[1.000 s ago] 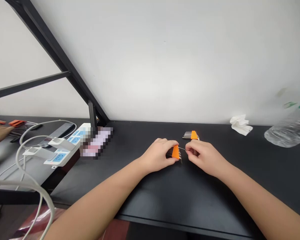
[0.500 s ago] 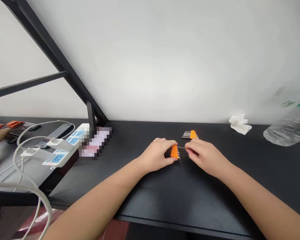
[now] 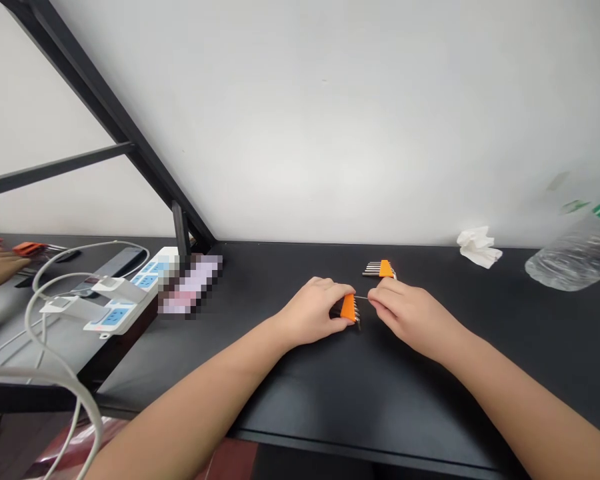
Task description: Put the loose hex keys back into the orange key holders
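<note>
My left hand grips an orange hex key holder between thumb and fingers, just above the black table. Several metal keys stick out of the holder's right side. My right hand is closed in a pinch on a thin hex key, whose shaft runs level towards the top end of the holder. Whether its tip sits inside the holder I cannot tell. Behind my right hand lies a second orange holder with several keys, partly covered by the fingers.
A crumpled tissue and a clear plastic bottle stand at the right by the wall. To the left are a white power strip with cables, a phone, a black metal frame and another person's hand near orange holders.
My right hand has shifted very slightly left with the thin hex key, towards the holder. My left hand is almost still. The other person's hand at far left has moved a little.
</note>
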Available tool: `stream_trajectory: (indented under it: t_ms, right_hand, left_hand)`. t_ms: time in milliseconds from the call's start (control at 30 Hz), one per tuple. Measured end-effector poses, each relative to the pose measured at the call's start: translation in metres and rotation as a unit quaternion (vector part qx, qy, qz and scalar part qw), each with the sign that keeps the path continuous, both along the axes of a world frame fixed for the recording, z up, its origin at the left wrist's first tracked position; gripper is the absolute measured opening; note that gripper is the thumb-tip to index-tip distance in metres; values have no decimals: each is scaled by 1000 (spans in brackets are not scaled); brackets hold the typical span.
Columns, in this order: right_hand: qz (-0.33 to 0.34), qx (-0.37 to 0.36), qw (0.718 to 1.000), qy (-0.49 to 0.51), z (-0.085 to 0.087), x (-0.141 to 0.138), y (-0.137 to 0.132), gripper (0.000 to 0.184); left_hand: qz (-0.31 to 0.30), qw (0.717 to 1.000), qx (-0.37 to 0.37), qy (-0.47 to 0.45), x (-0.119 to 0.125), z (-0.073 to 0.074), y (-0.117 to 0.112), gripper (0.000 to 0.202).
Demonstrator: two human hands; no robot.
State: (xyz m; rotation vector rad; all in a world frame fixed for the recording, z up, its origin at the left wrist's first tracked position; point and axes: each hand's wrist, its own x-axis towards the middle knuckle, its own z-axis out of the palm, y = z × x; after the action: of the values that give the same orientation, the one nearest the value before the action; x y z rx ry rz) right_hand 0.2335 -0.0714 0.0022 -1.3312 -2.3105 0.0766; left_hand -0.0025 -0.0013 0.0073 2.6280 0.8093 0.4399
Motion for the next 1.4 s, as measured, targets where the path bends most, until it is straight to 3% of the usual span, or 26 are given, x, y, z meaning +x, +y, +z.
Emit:
stream_trajectory:
  t_ms: [300,433,500,533,600,700,767,833,967,1133,1267,1400]
  right_hand:
    - [7,-25,998,49,0,2,1,24]
    - [33,-83,982,166,1,-1,3,20]
    - [32,-171,943,285,-4,-4,7,12]
    - [30,-224,908,352,-7,-6,9,9]
    - [35,-312,825,470,-16,-10,13,22]
    - [85,-389,716,573,-28,-15,16,37]
    - [104,-408,668,614,-31,-17,17,40]
    - [102,-417,649,628,-31,-18,17,40]
    - [84,-429,659,612,-30,-19,17,42]
    - [44,-363,772,520,-35,-24,18,50]
    - [11,-301,836,459,-37,-27,19,49]
    - [-89,-168,911,367,-32,-5,23,39]
  left_hand:
    - [8,999,-20,-42,0,-3,1,49]
    - [-21,998,-34,-49,2,-3,1,45]
    - [-45,995,-53,-74,4,-2,-1,45]
    - [-52,993,-60,-92,5,-2,-3,46]
    - [-51,989,-69,-124,6,-2,-6,49]
    - [-32,986,-73,-149,8,-4,-9,51]
    - [-19,985,-73,-158,9,-6,-10,49]
    - [-16,985,-62,-162,10,-7,-10,48]
    - [-31,987,-44,-154,13,-9,-12,46]
    - [-12,989,-38,-141,14,-8,-14,42]
    - [-2,992,-32,-124,11,-8,-11,42]
    - [14,997,-23,-73,1,-9,-2,47]
